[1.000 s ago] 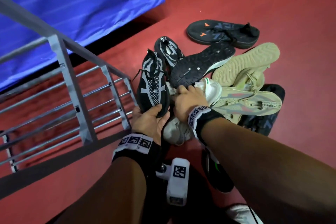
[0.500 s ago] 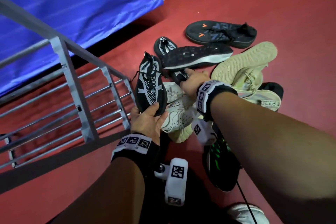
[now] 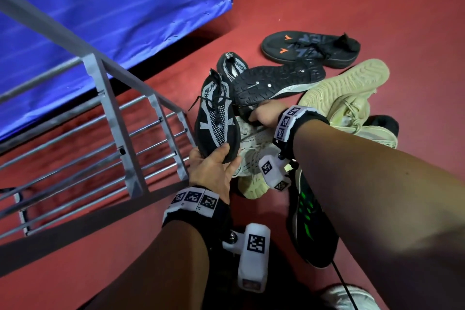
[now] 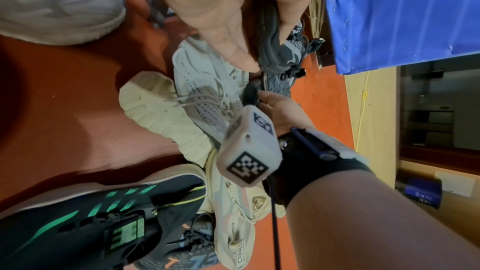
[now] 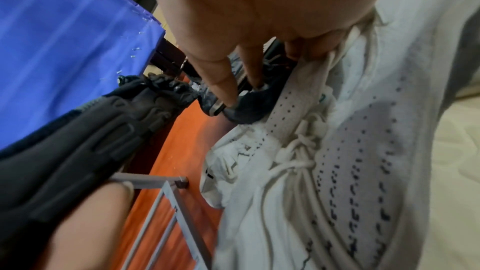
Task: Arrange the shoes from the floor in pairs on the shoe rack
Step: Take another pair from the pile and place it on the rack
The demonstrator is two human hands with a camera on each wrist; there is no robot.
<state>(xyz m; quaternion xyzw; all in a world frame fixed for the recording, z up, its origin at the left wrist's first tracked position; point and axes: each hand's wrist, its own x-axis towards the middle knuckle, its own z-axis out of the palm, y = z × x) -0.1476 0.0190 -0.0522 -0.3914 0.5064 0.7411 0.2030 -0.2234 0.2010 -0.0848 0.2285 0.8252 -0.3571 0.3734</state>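
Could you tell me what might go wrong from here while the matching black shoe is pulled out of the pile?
1. The right hand grips a dark shoe wedged under the upturned black-soled shoe; pulling may tumble that one.
2. The black mesh shoe is held only at its toe by the left hand, so it could slip.
3. Its loose lace hangs near the rack and might snag.

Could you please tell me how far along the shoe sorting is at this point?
Nothing looks done: no shoes sit on the visible part of the shoe rack. In hand: the left hand holds one black-and-white knit shoe, while the right hand grips a dark shoe in the pile; whether it is the mate is unclear. Left: racking the whole pile.
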